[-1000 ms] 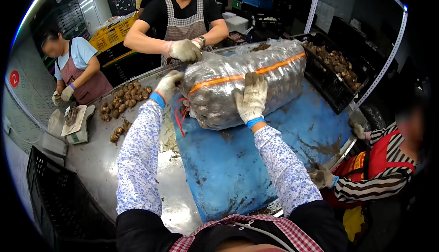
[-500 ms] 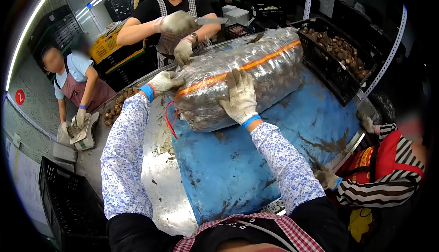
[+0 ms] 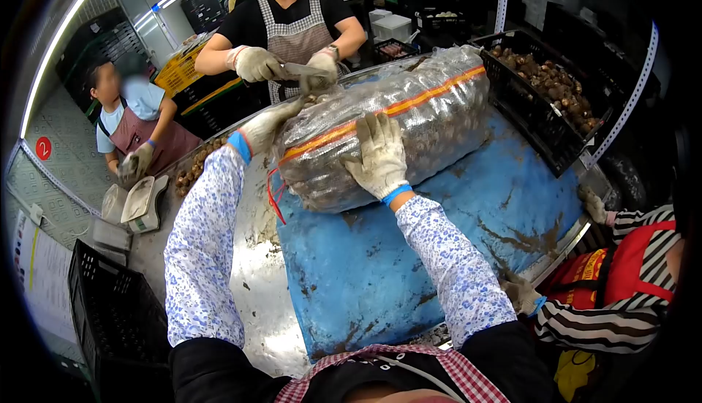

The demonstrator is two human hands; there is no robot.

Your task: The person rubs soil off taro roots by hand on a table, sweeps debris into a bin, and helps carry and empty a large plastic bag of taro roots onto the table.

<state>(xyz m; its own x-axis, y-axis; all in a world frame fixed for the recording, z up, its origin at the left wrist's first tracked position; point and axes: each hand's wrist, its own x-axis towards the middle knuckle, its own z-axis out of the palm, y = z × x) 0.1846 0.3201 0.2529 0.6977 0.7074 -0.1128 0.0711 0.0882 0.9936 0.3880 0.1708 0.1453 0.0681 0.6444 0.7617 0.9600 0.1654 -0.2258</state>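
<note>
The left arm (image 3: 203, 246) and right arm (image 3: 457, 268) reached forward; the right hand (image 3: 378, 156) was open, thumb out; the left hand (image 3: 269, 127) pointed inward, its fingertips hard to see.

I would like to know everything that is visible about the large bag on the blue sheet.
The large bag is long and bulky, its shiny, wrinkled, see-through plastic bulging over rounded lumps I cannot identify. An orange and yellow stripe runs along its length; a red cord hangs at its left end. It lies lengthwise on the blue sheet, its right end farther away. The right gloved hand rests open on its near side; the left gloved hand is at its left end, fingers partly hidden.
</note>
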